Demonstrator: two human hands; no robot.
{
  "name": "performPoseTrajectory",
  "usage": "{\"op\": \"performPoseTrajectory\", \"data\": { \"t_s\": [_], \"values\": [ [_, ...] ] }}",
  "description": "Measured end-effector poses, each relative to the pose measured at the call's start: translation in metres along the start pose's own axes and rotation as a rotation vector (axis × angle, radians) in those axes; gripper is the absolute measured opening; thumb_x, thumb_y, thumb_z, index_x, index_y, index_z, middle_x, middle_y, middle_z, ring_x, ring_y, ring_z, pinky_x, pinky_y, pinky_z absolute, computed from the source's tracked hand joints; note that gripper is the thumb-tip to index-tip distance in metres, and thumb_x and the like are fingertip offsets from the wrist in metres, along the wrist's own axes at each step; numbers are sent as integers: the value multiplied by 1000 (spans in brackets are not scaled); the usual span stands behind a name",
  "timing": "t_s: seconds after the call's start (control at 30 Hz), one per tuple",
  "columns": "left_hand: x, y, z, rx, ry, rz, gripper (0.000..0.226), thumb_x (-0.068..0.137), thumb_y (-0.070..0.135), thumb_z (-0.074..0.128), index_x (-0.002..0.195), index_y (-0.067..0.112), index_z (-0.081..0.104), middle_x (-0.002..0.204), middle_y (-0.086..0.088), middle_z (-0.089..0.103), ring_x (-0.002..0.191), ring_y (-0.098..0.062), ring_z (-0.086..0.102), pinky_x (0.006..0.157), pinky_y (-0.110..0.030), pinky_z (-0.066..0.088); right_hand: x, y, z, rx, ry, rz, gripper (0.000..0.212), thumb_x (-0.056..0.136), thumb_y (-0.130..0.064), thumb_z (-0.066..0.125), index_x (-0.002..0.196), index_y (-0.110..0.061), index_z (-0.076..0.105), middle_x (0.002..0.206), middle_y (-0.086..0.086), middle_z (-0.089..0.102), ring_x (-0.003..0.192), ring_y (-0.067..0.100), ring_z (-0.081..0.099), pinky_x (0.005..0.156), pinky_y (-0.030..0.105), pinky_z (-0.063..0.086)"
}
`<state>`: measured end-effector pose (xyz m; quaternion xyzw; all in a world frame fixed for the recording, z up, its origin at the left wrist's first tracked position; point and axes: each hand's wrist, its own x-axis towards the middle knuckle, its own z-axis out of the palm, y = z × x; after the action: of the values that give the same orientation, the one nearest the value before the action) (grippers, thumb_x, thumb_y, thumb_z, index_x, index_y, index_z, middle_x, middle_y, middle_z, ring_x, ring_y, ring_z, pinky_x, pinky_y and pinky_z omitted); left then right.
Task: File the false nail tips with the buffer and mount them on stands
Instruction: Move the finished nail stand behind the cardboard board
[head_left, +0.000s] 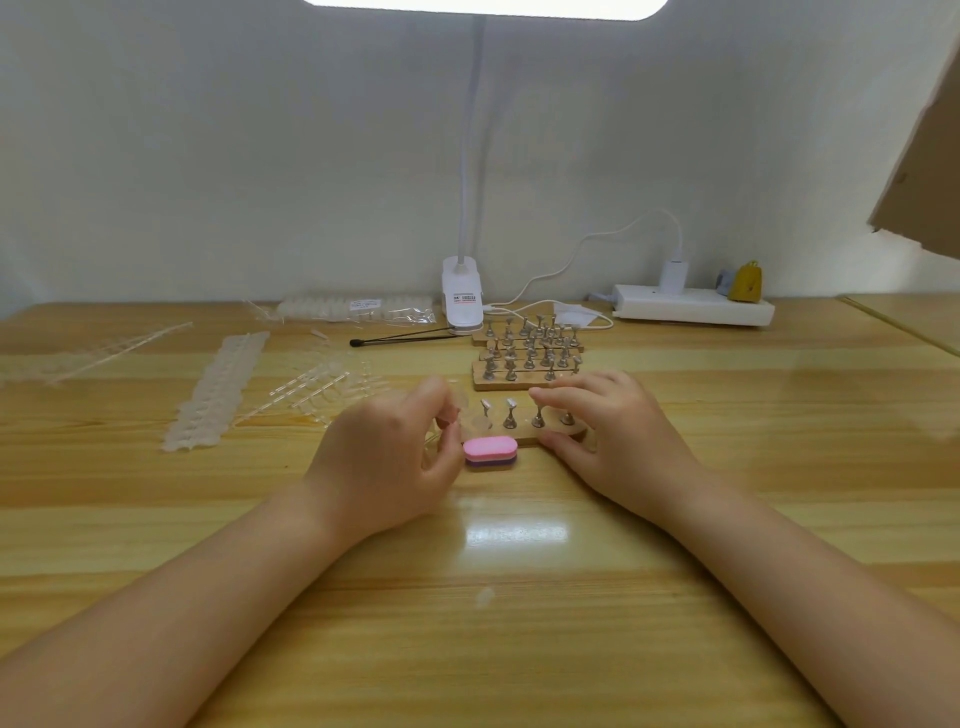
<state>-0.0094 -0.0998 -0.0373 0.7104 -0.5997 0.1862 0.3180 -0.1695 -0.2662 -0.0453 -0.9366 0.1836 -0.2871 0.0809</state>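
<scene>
While the left hand (387, 457) pinches a clear nail tip (459, 401) over the near stand strip (524, 439), the right hand (608, 431) steadies it, fingers relaxed. Buffer (490, 453) lies idle on the worktop (519, 597); most stands look bare, so plenty remains.

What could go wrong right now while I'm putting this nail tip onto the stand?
1. The left hand pinches a small clear nail tip by its edges; it could slip out and be hard to spot on the table.
2. The metal stands sit close together on the wooden base, so the fingers may knock a neighbour.
3. The right hand only lightly steadies the base; pressing the tip on could shift it toward the pink buffer.
</scene>
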Motion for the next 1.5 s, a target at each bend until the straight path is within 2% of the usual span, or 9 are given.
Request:
{"op": "performPoseTrajectory", "data": {
  "t_s": [0.1, 0.2, 0.37, 0.47, 0.6, 0.8, 1.17, 1.33, 1.5],
  "values": [
    [-1, -1, -2, 14, 58, 76, 28, 82, 30, 44, 81, 9, 61, 78, 0, 71, 48, -7, 41, 46, -31, 48, 0, 0, 0, 8, 10, -3, 39, 83, -27, 73, 122, -22, 66, 122, -4, 65, 118, 22, 51, 102, 38, 38],
    [-1, -2, -2, -3, 54, 84, 24, 82, 26, 46, 81, 8, 61, 80, 0, 72, 54, -11, 54, 49, -33, 50, 1, 0, -1, 1, 12, -15, 37, 83, -27, 74, 119, -20, 67, 119, -5, 66, 117, 21, 51, 102, 36, 37],
    [0, -6, 2, -125, -14, -1, 2, 86, 15, 59, 87, 13, 60, 92, 5, 70, 64, 0, 55, 62, -31, 48, 1, -1, -2, -1, 5, -8, 40, 83, -30, 73, 121, -21, 63, 120, -6, 64, 119, 20, 49, 102, 32, 35],
    [3, -9, 2, -306, 31, -128, 25, 88, 5, 60, 84, 29, 55, 91, 14, 67, 85, 6, 59, 66, -12, 44, 2, 1, -1, -9, -26, 46, 56, 83, -37, 71, 133, -26, 51, 132, -8, 56, 125, 19, 43, 106, 33, 33],
    [8, -17, 3, -443, 146, -399, 14, 92, 15, 54, 85, 26, 58, 94, 9, 69, 87, -9, 61, 69, -27, 49, 5, 7, 1, 87, -135, 203, 71, 82, -46, 69, 143, -30, 36, 132, -6, 54, 126, 19, 42, 106, 39, 35],
    [12, -28, 5, -472, 224, -592, 8, 91, 21, 53, 86, 22, 59, 90, 9, 69, 87, -9, 61, 72, -29, 47, 6, 9, -2, 163, -34, 142, 67, 71, -36, 82, 130, -23, 52, 107, -10, 58, 104, 14, 54, 92, 30, 45],
    [9, -36, 12, -290, 113, -596, 6, 89, 28, 57, 86, 23, 59, 84, 10, 61, 81, -5, 57, 64, -29, 46, 5, 9, -14, 31, -24, 19, 69, 67, -42, 83, 128, -24, 55, 104, -8, 64, 93, 12, 55, 80, 26, 44],
    [9, -32, 11, -252, 93, -552, 5, 89, 25, 56, 86, 24, 60, 84, 14, 59, 79, -2, 56, 69, -34, 51, 8, 7, -25, 55, -127, 86, 71, 65, -49, 82, 126, -30, 52, 91, -15, 60, 73, -4, 49, 68, 19, 38],
    [9, -18, 6, -238, 76, -516, 7, 91, 23, 55, 92, 20, 62, 91, 10, 62, 82, -10, 58, 71, -34, 49, 14, 7, -47, 11, -116, 134, 68, 63, -48, 84, 120, -19, 61, 92, -9, 65, 69, -1, 50, 65, 18, 40]
  ]
}}
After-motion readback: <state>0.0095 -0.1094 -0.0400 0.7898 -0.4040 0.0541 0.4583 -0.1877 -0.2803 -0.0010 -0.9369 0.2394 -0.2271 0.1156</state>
